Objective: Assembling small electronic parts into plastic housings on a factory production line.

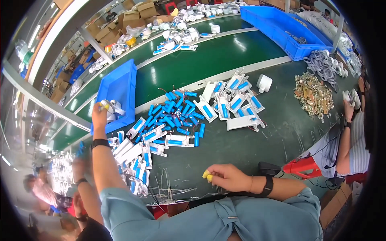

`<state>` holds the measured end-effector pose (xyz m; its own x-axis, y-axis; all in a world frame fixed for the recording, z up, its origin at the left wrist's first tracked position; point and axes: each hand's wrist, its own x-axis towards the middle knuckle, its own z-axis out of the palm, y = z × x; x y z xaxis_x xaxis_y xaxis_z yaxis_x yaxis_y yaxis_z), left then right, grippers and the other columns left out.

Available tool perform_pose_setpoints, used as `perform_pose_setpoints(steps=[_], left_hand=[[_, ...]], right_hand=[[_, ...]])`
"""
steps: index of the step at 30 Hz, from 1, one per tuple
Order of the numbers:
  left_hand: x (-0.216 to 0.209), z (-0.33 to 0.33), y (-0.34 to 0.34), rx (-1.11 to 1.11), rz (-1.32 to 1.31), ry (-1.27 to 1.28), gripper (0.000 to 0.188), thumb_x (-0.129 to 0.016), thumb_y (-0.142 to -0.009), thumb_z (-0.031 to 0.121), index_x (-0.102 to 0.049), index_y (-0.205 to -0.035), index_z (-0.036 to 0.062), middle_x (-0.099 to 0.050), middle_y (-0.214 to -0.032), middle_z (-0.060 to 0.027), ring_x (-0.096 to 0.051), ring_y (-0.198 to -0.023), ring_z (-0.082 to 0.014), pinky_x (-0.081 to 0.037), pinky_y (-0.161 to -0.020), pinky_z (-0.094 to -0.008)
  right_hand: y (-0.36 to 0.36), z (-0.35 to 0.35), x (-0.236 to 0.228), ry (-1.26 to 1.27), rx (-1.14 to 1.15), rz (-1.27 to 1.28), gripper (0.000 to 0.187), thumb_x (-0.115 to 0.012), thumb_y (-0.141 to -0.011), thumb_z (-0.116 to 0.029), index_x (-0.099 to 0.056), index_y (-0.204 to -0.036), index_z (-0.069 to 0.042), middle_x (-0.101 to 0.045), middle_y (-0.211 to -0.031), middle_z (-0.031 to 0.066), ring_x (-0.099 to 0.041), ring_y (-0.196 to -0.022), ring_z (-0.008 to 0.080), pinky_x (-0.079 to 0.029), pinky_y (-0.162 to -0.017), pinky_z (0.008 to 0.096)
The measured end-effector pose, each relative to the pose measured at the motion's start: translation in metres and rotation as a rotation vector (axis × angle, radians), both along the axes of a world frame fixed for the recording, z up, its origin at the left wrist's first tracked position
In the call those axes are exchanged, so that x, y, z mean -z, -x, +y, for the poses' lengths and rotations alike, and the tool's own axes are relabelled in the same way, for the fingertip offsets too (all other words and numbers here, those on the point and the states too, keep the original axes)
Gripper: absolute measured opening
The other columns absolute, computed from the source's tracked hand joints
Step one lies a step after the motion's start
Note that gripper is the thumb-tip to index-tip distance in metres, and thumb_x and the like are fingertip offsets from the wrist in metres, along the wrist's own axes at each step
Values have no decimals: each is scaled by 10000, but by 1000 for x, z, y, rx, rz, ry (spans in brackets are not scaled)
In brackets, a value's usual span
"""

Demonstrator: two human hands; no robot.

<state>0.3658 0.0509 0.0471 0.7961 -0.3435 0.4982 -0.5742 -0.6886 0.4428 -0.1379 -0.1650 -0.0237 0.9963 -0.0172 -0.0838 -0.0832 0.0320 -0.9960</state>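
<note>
My left hand [99,118] reaches to the near end of a blue tray [132,86] and has its fingers closed at the white round plastic parts [116,108] in it. One white part appears to be in its grip, though the fingers partly hide it. Yellow covers show on fingertips of both hands. Over the table's front edge my right hand [230,177] is curled, thumb and forefinger close together, nothing visible between them. Between the hands lie a heap of blue cylindrical batteries [173,112] with wires and white plastic housings [146,154] holding blue batteries.
More white housings [237,100] lie mid-table beside a white cup-shaped part [264,83]. To the right are small metal pieces [313,96], grey rings [321,66] and a large blue bin [295,48]. A green conveyor [221,50] runs behind. Other people work at both sides.
</note>
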Motion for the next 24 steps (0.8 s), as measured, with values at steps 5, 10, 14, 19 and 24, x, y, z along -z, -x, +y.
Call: perform_pose_setpoints(steps=[5,10,14,19,24], left_hand=[[-78,1,75,254,137,51,359,-588,-876,117,-561,-1225,41,-624,-1121,-79,-581,-1031,-175,-434,-907,-293],[-117,-15,179,583,374,223,319,-576,-873,31,-560,-1192,37,-607,-1150,-36,-562,-1062,-162,-431,-922,-295],[-88,-45,234,887,579,256,326,-619,-887,96,-558,-1203,49,-592,-1182,-44,-546,-1100,-156,-429,-956,-304],[-12,-79,275,988,887,273,356,-606,-865,-12,-555,-1208,68,-552,-1251,-54,-536,-1144,-168,-435,-970,-319],[38,-87,286,867,827,43,376,-612,-808,-85,-586,-1158,49,-584,-1223,-63,-556,-1118,-186,-437,-955,-313]], right_hand=[[-1,-4,10,-249,55,139,224,-533,-963,-117,-563,-1170,-36,-628,-928,18,-588,-783,67,-498,-650,214],[-54,1,4,-535,145,-2,330,-526,-981,-256,-512,-1241,-54,-580,-1118,73,-586,-1010,158,-528,-794,307],[-76,4,-9,-1029,240,70,477,-495,-976,-432,-474,-1298,-82,-512,-1264,103,-506,-1222,277,-499,-933,425],[-56,-34,-5,-1020,252,10,398,-550,-957,-345,-548,-1256,-83,-637,-1122,71,-632,-1030,209,-539,-829,329],[-13,-68,16,-670,537,141,294,-549,-954,-207,-575,-1184,-26,-642,-1045,48,-634,-863,122,-519,-686,243]])
